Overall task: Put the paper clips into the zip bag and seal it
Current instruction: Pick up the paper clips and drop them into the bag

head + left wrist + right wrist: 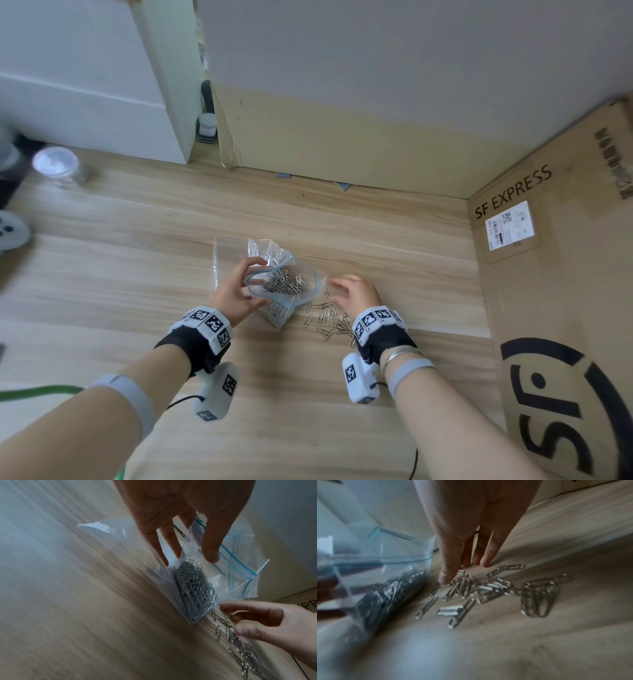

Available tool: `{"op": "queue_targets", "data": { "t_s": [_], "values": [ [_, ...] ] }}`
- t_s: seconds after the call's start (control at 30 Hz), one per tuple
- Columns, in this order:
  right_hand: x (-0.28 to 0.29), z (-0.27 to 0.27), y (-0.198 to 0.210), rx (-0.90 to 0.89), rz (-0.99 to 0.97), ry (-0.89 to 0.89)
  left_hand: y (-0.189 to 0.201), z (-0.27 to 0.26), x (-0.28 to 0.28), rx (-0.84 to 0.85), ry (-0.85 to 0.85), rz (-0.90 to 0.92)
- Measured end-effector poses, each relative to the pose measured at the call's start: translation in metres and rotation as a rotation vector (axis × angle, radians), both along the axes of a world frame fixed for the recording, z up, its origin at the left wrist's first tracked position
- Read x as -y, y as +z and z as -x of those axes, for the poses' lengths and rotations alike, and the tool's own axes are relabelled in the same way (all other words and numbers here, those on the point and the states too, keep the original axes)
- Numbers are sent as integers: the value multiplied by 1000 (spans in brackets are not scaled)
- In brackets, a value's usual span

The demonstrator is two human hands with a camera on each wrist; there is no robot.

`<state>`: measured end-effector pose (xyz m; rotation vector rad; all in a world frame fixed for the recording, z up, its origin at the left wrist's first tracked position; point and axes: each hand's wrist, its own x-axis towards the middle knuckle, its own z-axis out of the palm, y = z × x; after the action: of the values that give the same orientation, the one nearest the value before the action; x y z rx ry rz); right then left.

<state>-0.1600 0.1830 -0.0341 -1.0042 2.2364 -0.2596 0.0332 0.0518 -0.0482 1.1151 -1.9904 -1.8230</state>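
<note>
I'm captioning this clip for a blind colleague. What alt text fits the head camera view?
A person's left hand holds open a clear zip bag partly filled with paper clips, while the right hand reaches over loose paper clips on a wooden table. A cardboard box stands at the right.

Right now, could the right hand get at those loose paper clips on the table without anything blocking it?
Probably yes. The right hand is open just above the loose paper clips, fingertips about touching them. The zip bag, held by the left hand, stands beside the pile, not over it.
</note>
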Motion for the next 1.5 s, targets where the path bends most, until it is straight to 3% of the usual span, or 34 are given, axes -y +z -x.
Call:
{"op": "queue_targets", "data": {
  "t_s": [0.33,0.67,0.93,1.2,1.33,1.5],
  "values": [
    [-21,-13,-12,26,-50,237,0,-1,1,6,-4,24],
    [-26,-9,-16,-62,-12,252,0,-1,1,8,-9,21],
    [-26,-6,-11,-51,95,133,0,0,0,14,-16,27],
    [0,-6,31,-68,437,33,0,0,0,3,-11,22],
    [29,-28,33,9,419,107,0,0,-1,-3,-16,30],
    [25,-28,32,42,436,49,0,-4,0,3,-11,54]
  ]
}}
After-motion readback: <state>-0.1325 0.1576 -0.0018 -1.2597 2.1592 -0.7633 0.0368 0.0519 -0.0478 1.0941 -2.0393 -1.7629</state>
